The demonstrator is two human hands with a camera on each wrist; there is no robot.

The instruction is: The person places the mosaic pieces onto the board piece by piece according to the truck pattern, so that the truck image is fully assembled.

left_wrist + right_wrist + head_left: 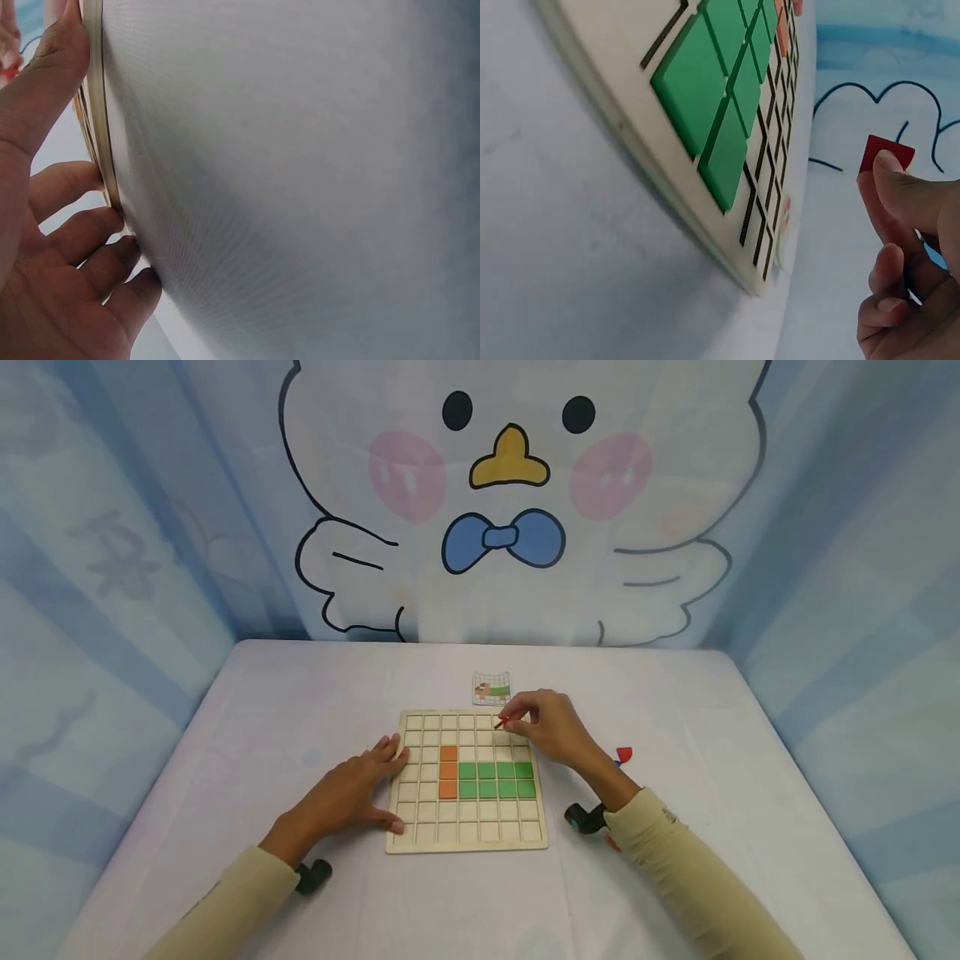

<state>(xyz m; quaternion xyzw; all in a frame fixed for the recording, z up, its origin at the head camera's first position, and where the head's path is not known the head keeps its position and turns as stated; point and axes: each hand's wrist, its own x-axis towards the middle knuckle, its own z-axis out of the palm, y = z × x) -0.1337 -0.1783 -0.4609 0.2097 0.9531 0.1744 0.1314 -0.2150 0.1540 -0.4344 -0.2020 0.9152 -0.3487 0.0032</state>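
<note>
A light wooden grid board [427, 835] lies flat on the table. On it are a column of three orange tiles [447, 772] and two rows of several green tiles [486, 780]. My left hand [345, 793] rests at the board's left edge, fingers spread, thumb and fingertips touching the rim. Above the board's upper right part, my right hand [551, 727] pinches a small red tile [877, 145] between thumb and index finger. The right wrist view shows this tile raised off the board.
Behind the board lies a small picture card [491, 688] with a green and orange pattern on a grid. Red and blue pieces [625, 755] lie right of the board, partly hidden by the right forearm. A printed curtain [510, 602] stands behind the table.
</note>
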